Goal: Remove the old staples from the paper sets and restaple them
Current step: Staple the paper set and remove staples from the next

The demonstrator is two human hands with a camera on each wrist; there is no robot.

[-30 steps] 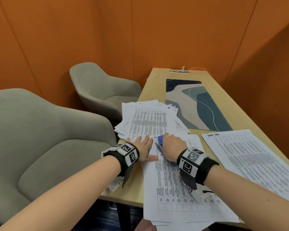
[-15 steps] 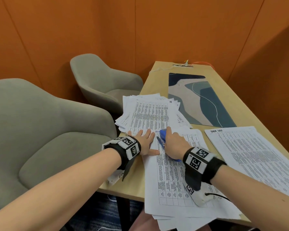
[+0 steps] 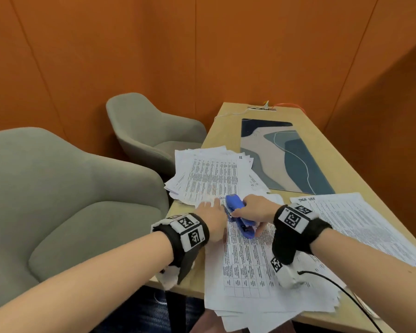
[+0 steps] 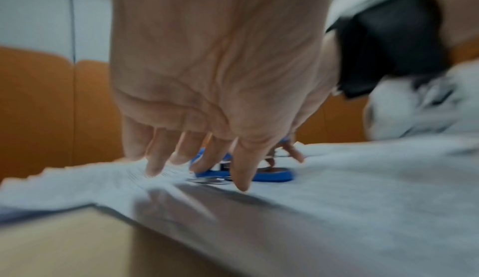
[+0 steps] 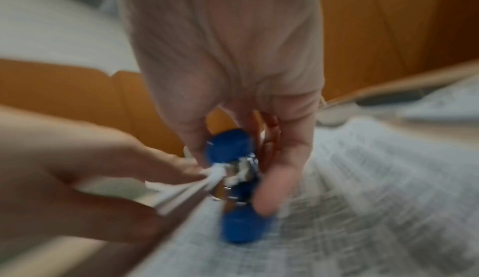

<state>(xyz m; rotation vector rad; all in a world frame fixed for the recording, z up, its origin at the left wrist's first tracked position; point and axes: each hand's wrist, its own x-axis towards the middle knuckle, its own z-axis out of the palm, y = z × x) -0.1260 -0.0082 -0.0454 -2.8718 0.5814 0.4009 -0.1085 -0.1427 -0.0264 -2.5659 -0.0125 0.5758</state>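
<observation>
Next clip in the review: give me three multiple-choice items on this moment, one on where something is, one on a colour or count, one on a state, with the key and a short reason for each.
1. Where is the stapler?
A. at the top corner of the nearest paper set
B. on the patterned mat
C. on a chair

2. How many grey chairs are in the head view?
A. one
B. two
C. three

3. What is the right hand doing?
A. lying flat on the table
B. gripping the stapler
C. hanging clear of everything

Key:
1 A, the blue body sits at that set's far left corner, beside the left hand resting on the paper.
2 B, a near chair and a far chair.
3 B, the right wrist view shows fingers curled round the blue body.
</observation>
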